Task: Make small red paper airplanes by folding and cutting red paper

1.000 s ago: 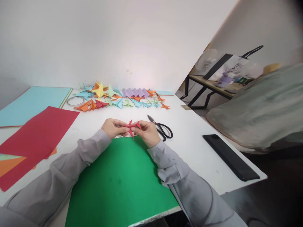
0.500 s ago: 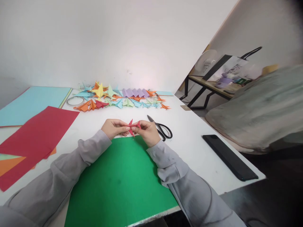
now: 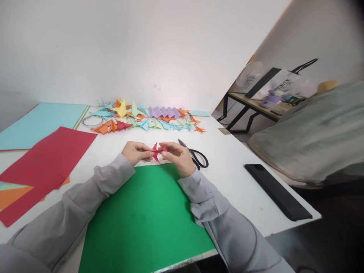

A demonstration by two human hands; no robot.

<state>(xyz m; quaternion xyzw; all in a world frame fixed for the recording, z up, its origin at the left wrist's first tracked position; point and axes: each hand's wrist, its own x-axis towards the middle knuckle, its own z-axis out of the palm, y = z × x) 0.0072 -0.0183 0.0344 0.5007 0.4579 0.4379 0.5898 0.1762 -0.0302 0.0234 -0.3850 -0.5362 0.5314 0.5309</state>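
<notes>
A small red folded paper figure point(image 3: 156, 151) with pointed tips is held between both hands just above the far edge of a green sheet point(image 3: 145, 220). My left hand point(image 3: 136, 152) pinches its left end with closed fingers. My right hand point(image 3: 178, 156) pinches its right end, fingers curled. Both arms wear grey sleeves and rest on the white table point(image 3: 233, 167).
Black scissors point(image 3: 196, 156) lie right of my right hand. A row of several coloured folded paper figures point(image 3: 145, 118) runs along the back, with a tape ring point(image 3: 92, 121). A red sheet point(image 3: 45, 167) and a light blue sheet point(image 3: 40, 122) lie left. A black phone point(image 3: 277, 191) lies near the right edge.
The red figure has shifted slightly left between my fingers and my right fingers have regripped it; the hands stay in the same place.
</notes>
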